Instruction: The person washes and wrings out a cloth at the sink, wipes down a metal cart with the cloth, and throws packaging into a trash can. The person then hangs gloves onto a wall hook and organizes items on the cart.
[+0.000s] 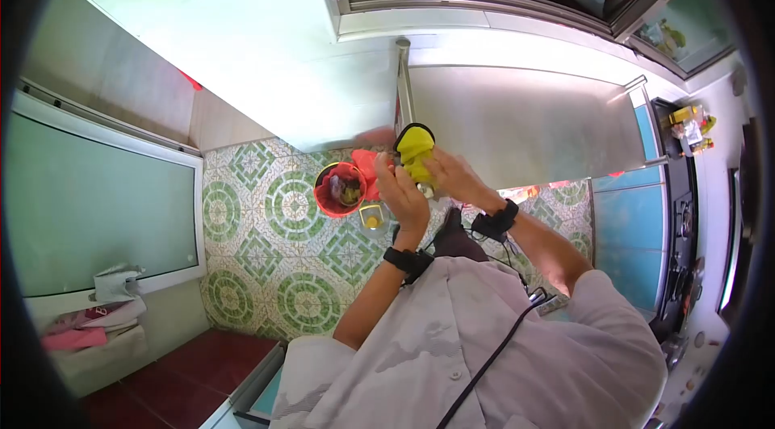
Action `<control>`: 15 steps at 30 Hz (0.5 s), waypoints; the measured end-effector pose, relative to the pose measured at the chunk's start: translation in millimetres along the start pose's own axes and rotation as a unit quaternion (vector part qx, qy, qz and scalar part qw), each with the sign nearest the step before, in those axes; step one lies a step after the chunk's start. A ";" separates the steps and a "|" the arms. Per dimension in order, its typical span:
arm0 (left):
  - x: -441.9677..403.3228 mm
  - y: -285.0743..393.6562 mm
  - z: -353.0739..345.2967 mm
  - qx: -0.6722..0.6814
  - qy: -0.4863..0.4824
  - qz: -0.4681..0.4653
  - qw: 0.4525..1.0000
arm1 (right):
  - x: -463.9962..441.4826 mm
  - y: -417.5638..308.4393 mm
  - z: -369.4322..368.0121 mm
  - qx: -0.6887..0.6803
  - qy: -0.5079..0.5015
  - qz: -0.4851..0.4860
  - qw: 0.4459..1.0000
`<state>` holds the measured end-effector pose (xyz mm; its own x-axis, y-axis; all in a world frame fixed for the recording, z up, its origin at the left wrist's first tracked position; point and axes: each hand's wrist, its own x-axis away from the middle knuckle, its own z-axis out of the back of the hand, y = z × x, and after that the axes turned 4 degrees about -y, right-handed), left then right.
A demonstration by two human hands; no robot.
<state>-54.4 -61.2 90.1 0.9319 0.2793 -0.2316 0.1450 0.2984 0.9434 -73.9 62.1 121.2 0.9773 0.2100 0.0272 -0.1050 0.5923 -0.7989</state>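
Observation:
A bright yellow thing with a black rim (416, 143), soft-looking like a cloth pouch or mitt, is held up between my two hands. My right hand (462, 182) is closed on its right side, fingers pressed against the yellow surface. On its left side my left hand (403, 198) presses against it, with the fingers pointing up and partly hidden. A small pale, shiny piece (425, 189) shows at the lower end, between the hands. Just left of my left hand stands a bin (328, 205) with a red bag liner and dark refuse inside.
A clear container with a yellow cap (371, 219) stands on the patterned tile floor (295, 284) beside the bin. Ahead is a steel table (525, 118). A black stove (683, 219) lies at the right, a white-framed green panel (105, 203) at the left.

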 end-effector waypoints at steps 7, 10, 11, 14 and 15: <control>-5.9 10.9 12.2 0.025 -0.068 -0.050 0.996 | -64.3 53.2 37.7 -0.373 0.222 -0.137 0.890; -0.1 14.9 1.3 -0.010 -0.083 -0.062 0.995 | -137.0 115.5 47.4 -0.242 0.288 -0.078 0.923; -1.0 12.6 -1.9 0.005 -0.092 -0.045 0.995 | -132.7 68.4 67.7 -0.098 0.200 -0.214 0.951; -3.6 7.7 -7.4 0.000 -0.079 -0.053 0.995 | -174.7 133.3 12.4 0.268 0.211 -0.043 0.939; -4.3 10.7 -7.7 -0.001 -0.078 -0.071 0.994 | -172.6 124.8 0.1 0.262 0.210 -0.043 0.941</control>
<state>-59.4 -52.2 99.4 0.9423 0.0896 -0.3225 0.2779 0.3275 0.9031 -255.7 99.8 16.9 0.9611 -0.1181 -0.2497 0.0099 0.9181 -0.3962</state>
